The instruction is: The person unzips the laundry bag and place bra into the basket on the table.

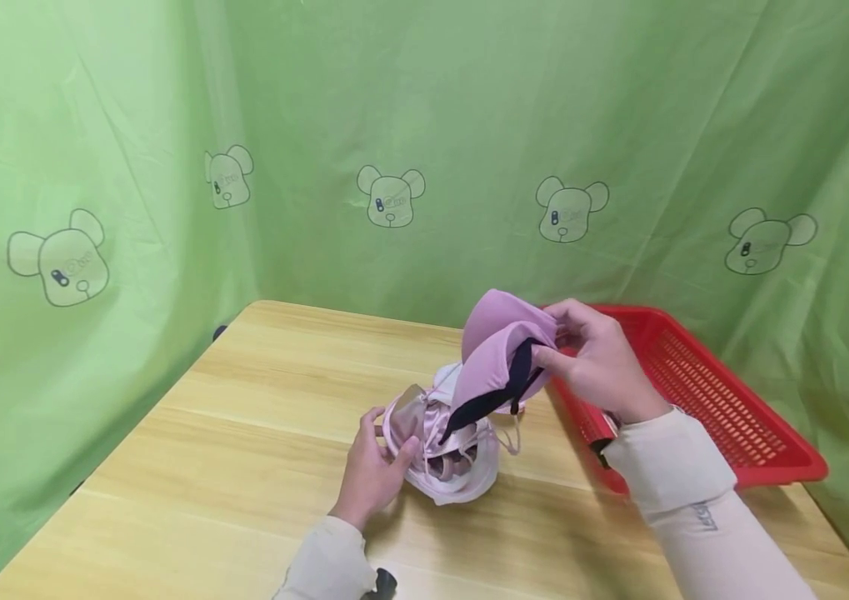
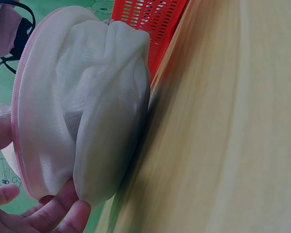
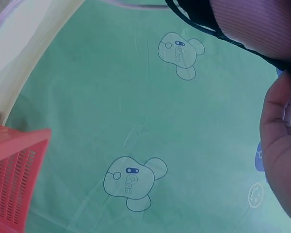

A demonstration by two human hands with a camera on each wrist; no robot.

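A white mesh laundry bag (image 1: pixel 475 490) with a pink zipper stands unzipped on the table. My left hand (image 1: pixel 373 473) grips its left rim, thumb at the opening and fingers along the outer mesh (image 2: pixel 102 102). Inside lie pale pink, satiny garments with thin straps (image 1: pixel 439 417); their exact kind is partly hidden. Above the bag's right side, my right hand (image 1: pixel 604 362) pinches a mauve bra (image 1: pixel 495 350) with black lining and straps, its cups folded together. In the right wrist view the bra (image 3: pixel 254 29) hangs from the fingertips at the upper right.
A red perforated plastic basket (image 1: pixel 739 473) stands to the right on the wooden table (image 1: pixel 192 467), beneath my right forearm. Green curtain (image 1: pixel 469 100) with bear-head prints surrounds the table at the back and sides. A small dark object (image 1: pixel 382 583) shows beside my left sleeve.
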